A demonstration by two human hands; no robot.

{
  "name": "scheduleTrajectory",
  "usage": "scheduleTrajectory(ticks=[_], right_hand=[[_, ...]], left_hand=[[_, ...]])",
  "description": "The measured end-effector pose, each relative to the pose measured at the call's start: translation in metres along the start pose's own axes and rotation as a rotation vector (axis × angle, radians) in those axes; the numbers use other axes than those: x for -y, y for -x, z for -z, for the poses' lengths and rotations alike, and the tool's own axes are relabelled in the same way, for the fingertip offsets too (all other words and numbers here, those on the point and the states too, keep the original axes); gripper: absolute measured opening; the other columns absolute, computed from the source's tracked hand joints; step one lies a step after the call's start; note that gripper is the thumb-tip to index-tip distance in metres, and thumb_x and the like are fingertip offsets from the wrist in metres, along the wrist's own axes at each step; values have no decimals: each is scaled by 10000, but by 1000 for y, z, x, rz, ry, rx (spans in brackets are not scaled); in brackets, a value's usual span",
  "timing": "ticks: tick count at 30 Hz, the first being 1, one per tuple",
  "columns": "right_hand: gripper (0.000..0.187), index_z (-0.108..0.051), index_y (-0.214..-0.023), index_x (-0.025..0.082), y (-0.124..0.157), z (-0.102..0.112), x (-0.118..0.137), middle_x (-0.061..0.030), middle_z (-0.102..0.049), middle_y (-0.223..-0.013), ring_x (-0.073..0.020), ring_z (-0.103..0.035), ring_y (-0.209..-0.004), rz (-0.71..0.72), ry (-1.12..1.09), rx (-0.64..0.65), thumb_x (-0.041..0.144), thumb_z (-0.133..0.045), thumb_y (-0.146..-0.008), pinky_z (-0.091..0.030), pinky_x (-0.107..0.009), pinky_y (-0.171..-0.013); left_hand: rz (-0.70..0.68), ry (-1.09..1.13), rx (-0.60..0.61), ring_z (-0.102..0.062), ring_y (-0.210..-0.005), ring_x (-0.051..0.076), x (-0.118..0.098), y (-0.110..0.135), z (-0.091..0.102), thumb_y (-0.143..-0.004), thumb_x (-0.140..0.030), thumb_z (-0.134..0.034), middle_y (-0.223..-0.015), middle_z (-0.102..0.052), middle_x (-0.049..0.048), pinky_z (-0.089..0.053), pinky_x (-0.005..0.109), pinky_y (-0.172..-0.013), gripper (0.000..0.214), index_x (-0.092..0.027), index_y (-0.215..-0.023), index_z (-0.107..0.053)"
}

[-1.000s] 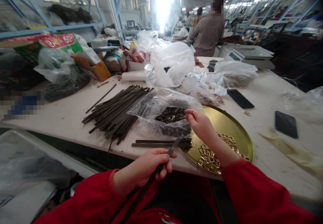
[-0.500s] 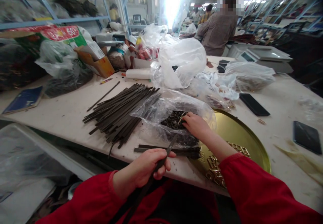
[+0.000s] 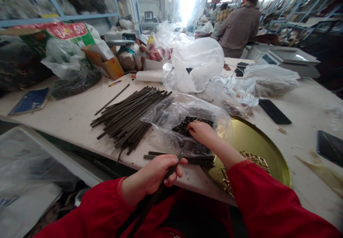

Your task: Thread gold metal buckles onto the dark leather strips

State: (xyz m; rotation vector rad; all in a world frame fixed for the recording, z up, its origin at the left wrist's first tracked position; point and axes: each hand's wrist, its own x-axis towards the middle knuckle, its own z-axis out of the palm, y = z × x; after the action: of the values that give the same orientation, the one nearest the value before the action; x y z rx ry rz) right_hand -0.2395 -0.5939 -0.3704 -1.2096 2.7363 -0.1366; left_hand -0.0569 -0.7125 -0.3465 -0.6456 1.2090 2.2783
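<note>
My left hand is closed around a dark, narrow strap, whose pointed end sticks up past my thumb and whose other end trails down toward my lap. My right hand reaches into an open clear plastic bag with its fingertips pinched among small dark loop-like pieces. Whatever those fingertips grip is hidden. Left of the bag lies a fanned pile of dark straps. A few more straps lie at the table edge, just in front of the bag.
A gold round tray with gold square buckles sits under my right forearm. Plastic bags are heaped behind. Two dark phones lie at the right, a blue booklet at the left. A person stands beyond the table.
My right hand has shifted slightly left and deeper among the dark pieces in the bag. My left hand keeps its hold on the strap. The view has turned a little.
</note>
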Motion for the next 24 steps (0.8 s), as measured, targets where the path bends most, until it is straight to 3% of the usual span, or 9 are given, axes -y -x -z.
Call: scheduleTrajectory(ticks=[3, 11, 14, 17, 24], right_hand=[[276, -595, -1036, 183, 1, 0, 4, -60, -624, -1007, -164, -579, -914, 8, -6, -16, 264, -398, -859, -389, -228, -761], [172, -627, -871, 169, 0, -3, 12, -82, -635, -907, -189, -593, -841, 17, 49, -9, 241, -493, -790, -387, -253, -701], [156, -609, -862, 157, 0, -3, 11, -90, -636, -923, -192, -589, -867, 6, 62, -24, 217, -491, -779, -381, -256, -729], [162, -584, -882, 151, 0, -3, 8, -92, -638, -926, -200, -588, -869, -36, 68, -57, 201, -465, -785, -377, -266, -725], [167, -551, -886, 141, 1, -4, -4, -97, -643, -881, -223, -599, -831, -152, 84, -94, 195, -423, -794, -374, -287, -672]], left_hand=[[-7, -14, 3, -338, -372, 40, 2, -1, 0, -819, -212, -420, -590, -528, 12, -194, 171, -366, 271, -75, -1005, -561], [-32, 9, -74, -379, -441, 40, 7, 0, 1, -810, -274, -453, -677, -526, 15, -231, 168, -393, 304, -83, -1003, -590], [-64, -35, -92, -415, -483, 35, 8, -1, 0, -749, -209, -539, -673, -506, -7, -273, 150, -421, 232, -97, -944, -595], [-66, -68, -115, -496, -552, 57, 7, -3, -2, -688, -142, -585, -723, -539, 9, -352, 153, -464, 215, -99, -899, -580], [-63, -105, -108, -544, -599, 78, 6, -8, -1, -690, -130, -557, -814, -558, 32, -418, 162, -469, 220, -100, -908, -566]])
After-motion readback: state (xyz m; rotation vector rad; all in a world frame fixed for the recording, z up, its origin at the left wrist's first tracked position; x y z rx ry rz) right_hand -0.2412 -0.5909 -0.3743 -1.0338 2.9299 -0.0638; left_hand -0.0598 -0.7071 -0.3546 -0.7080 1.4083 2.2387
